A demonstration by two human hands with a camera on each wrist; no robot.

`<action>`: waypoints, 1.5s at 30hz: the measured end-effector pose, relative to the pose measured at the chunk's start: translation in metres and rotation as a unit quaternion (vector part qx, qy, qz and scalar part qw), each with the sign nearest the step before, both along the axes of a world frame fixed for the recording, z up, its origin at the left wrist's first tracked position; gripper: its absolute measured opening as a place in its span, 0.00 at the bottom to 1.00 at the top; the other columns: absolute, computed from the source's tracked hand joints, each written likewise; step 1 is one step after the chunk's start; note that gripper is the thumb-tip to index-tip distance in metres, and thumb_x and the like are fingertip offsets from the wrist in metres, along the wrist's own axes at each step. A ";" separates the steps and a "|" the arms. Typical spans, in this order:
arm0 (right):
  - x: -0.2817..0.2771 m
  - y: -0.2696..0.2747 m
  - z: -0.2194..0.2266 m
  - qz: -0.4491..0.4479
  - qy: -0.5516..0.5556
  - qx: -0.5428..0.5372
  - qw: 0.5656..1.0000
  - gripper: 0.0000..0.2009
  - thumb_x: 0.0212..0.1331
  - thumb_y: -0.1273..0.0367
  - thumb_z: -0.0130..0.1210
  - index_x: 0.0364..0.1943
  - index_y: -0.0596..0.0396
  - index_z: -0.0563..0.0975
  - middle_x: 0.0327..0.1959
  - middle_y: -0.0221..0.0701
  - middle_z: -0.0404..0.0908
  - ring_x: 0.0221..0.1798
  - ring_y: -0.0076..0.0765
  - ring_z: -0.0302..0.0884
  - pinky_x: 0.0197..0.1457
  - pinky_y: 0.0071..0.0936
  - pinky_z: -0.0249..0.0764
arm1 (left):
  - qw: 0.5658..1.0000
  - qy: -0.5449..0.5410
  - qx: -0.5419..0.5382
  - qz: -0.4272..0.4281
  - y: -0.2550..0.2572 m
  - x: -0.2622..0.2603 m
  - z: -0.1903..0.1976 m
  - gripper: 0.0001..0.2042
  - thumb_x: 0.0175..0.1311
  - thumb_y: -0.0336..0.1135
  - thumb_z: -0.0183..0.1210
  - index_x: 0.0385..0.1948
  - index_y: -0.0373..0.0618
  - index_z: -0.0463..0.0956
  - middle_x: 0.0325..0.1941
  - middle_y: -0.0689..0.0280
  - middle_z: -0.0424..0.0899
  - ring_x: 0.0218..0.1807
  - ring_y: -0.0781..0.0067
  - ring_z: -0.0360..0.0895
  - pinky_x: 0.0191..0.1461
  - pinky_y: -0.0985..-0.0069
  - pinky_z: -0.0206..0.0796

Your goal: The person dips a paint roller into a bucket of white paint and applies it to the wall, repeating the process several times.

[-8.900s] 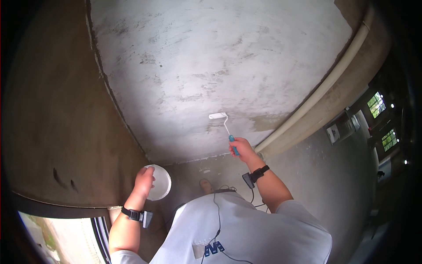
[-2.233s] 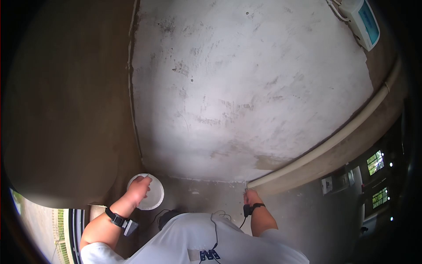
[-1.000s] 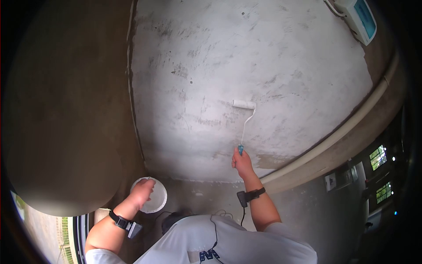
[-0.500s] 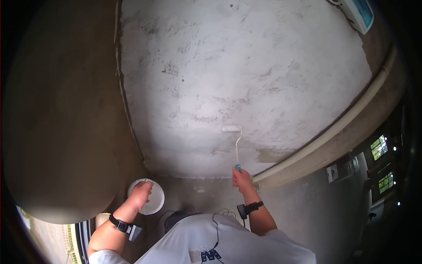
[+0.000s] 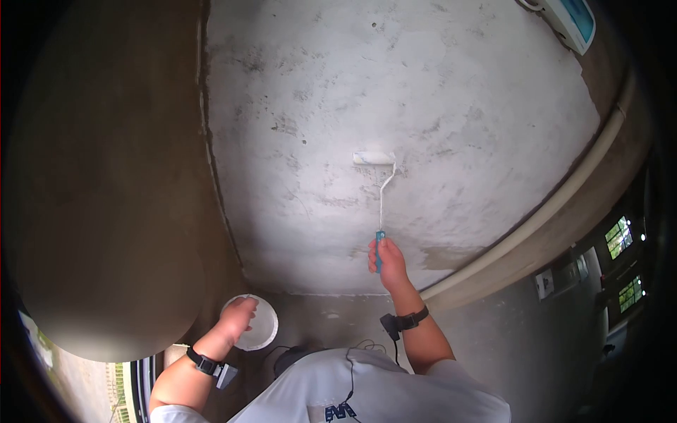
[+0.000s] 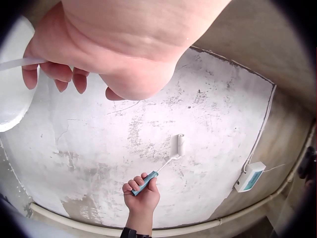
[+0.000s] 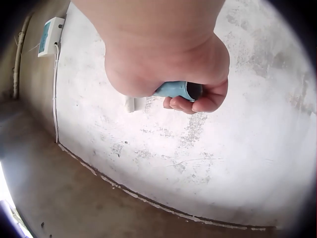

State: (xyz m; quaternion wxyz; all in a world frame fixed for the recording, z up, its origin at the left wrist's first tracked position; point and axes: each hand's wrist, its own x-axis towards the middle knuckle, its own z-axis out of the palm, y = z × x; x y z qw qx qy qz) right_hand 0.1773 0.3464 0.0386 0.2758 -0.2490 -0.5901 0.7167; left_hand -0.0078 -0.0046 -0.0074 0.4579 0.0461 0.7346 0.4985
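Observation:
The right hand (image 5: 388,262) grips the blue handle (image 5: 381,243) of a paint roller, whose white sleeve (image 5: 374,158) lies against the patchy white wall (image 5: 317,92). In the right wrist view the fingers curl round the blue handle (image 7: 173,89), and part of the roller sleeve (image 7: 130,104) shows beyond the hand. The left hand (image 5: 238,321) holds a round white bucket (image 5: 264,326) at its rim side, low at the left. In the left wrist view a thin white handle (image 6: 20,63) of the bucket runs into the curled fingers.
A pale pipe (image 5: 536,216) runs along the wall's right side. A white box with a blue cover (image 5: 572,21) hangs at the upper right. A bare brown wall (image 5: 113,162) stands at the left. Cables (image 5: 352,366) hang over the person's shirt.
Over the last half second the right hand and roller have moved up the wall. Earlier, the roller was out of sight with the right hand low. The left hand has kept hold of the bucket.

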 end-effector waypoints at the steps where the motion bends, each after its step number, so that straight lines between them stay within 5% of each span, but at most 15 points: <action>1: -0.003 -0.003 -0.008 0.009 -0.003 -0.009 1.000 0.17 0.77 0.57 0.41 0.42 0.58 0.72 0.25 0.30 0.70 0.21 0.26 0.66 0.26 0.26 0.66 | 1.000 0.006 0.004 0.011 0.001 0.000 -0.002 0.19 0.64 0.48 0.53 0.47 0.43 0.75 0.45 0.63 0.77 0.46 0.67 0.73 0.44 0.64 0.72; 3: -0.005 -0.002 -0.025 0.025 -0.009 -0.015 1.000 0.18 0.78 0.56 0.40 0.42 0.57 0.72 0.25 0.30 0.70 0.21 0.26 0.66 0.26 0.25 0.66 | 0.999 0.009 0.010 0.030 0.002 0.000 0.000 0.14 0.65 0.46 0.54 0.41 0.45 0.76 0.37 0.65 0.76 0.38 0.71 0.71 0.39 0.66 0.72; 9: 0.028 0.008 -0.081 0.056 -0.055 -0.108 0.991 0.17 0.77 0.57 0.42 0.42 0.57 0.72 0.24 0.30 0.70 0.21 0.28 0.66 0.26 0.27 0.67 | 0.999 0.012 0.016 0.030 0.002 -0.002 -0.002 0.15 0.65 0.46 0.53 0.41 0.45 0.77 0.39 0.66 0.76 0.42 0.71 0.73 0.41 0.66 0.72; 11: 0.044 0.017 -0.092 0.056 -0.101 -0.113 0.987 0.17 0.76 0.56 0.45 0.39 0.56 0.73 0.25 0.29 0.71 0.24 0.29 0.67 0.27 0.29 0.67 | 1.000 0.013 0.007 0.006 0.002 -0.003 -0.002 0.23 0.63 0.51 0.52 0.49 0.40 0.75 0.46 0.59 0.78 0.47 0.64 0.75 0.45 0.65 0.71; 17: 0.065 0.021 -0.072 -0.017 -0.154 -0.039 0.987 0.16 0.74 0.57 0.48 0.35 0.56 0.74 0.21 0.28 0.69 0.20 0.25 0.64 0.24 0.24 0.63 | 1.000 0.001 -0.004 0.007 0.002 -0.005 -0.004 0.22 0.64 0.51 0.53 0.48 0.40 0.75 0.44 0.60 0.78 0.46 0.65 0.74 0.45 0.66 0.70; 27: 0.005 0.017 0.011 -0.014 -0.081 0.113 0.990 0.14 0.76 0.60 0.46 0.38 0.57 0.75 0.21 0.24 0.69 0.20 0.19 0.63 0.24 0.20 0.61 | 1.000 -0.007 0.006 0.009 0.001 -0.004 0.000 0.21 0.64 0.50 0.53 0.49 0.42 0.76 0.45 0.62 0.78 0.49 0.67 0.74 0.47 0.65 0.71; 38: 0.035 0.029 -0.050 0.004 -0.157 0.029 0.987 0.15 0.75 0.59 0.46 0.41 0.57 0.75 0.22 0.24 0.70 0.20 0.21 0.64 0.23 0.21 0.62 | 1.000 -0.011 0.006 0.008 0.001 -0.004 -0.004 0.22 0.64 0.50 0.53 0.50 0.41 0.76 0.46 0.62 0.78 0.49 0.66 0.74 0.47 0.65 0.70; 45: 0.077 0.027 -0.047 -0.052 -0.218 -0.013 0.975 0.15 0.73 0.59 0.50 0.37 0.58 0.76 0.20 0.25 0.70 0.18 0.21 0.64 0.21 0.21 0.60 | 1.000 -0.010 0.003 0.004 0.002 -0.004 -0.010 0.22 0.64 0.50 0.54 0.50 0.41 0.76 0.46 0.61 0.78 0.49 0.66 0.74 0.47 0.65 0.70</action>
